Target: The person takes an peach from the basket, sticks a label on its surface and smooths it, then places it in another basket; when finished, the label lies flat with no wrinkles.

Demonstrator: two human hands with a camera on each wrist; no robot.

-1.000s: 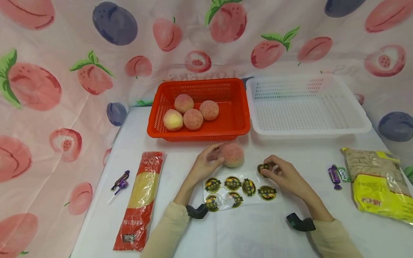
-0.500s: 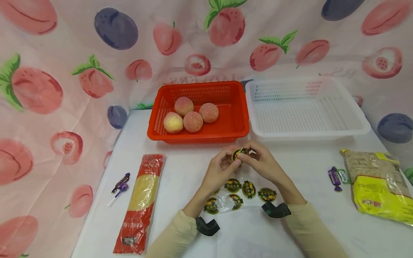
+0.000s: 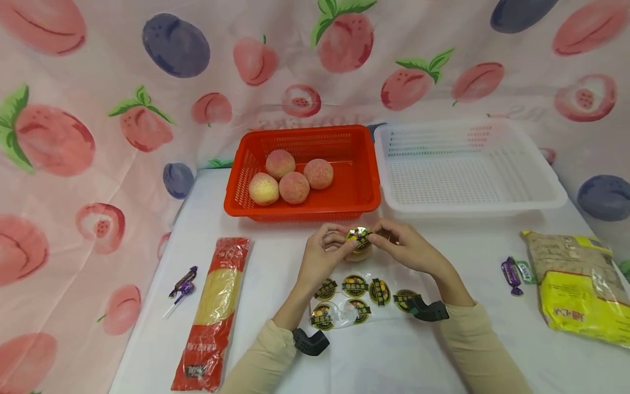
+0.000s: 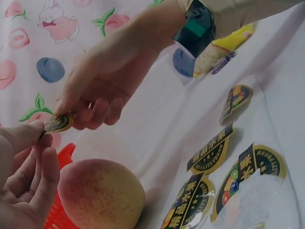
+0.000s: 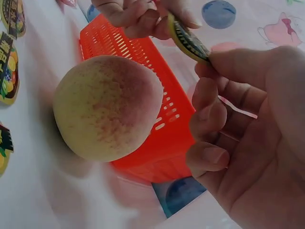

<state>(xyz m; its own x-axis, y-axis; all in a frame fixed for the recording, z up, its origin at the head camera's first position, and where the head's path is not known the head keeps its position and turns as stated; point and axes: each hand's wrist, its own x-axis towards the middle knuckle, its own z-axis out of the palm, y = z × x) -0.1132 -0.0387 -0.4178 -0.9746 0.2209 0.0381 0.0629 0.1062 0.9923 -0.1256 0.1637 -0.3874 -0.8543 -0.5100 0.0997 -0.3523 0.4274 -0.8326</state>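
Observation:
A round black-and-gold fruit sticker is held between both hands above a loose peach. My left hand pinches its left edge between thumb and finger. With thumb and finger, my right hand pinches the opposite edge; the right wrist view shows this sticker nearly edge-on. The pink-and-yellow peach rests on the white table, partly hidden by sticker and hands in the head view. Nearer the person lies a clear sticker sheet with several similar stickers on it.
Behind the hands stands a red basket with several peaches, beside a white basket. To the left lie a red-and-yellow noodle packet and a lollipop with a wrapped candy. A yellow-and-tan bag and candies lie right.
My right hand has brought the sticker left from beside the sheet to above the peach. My left hand has let go of the peach and now pinches the sticker's other edge.

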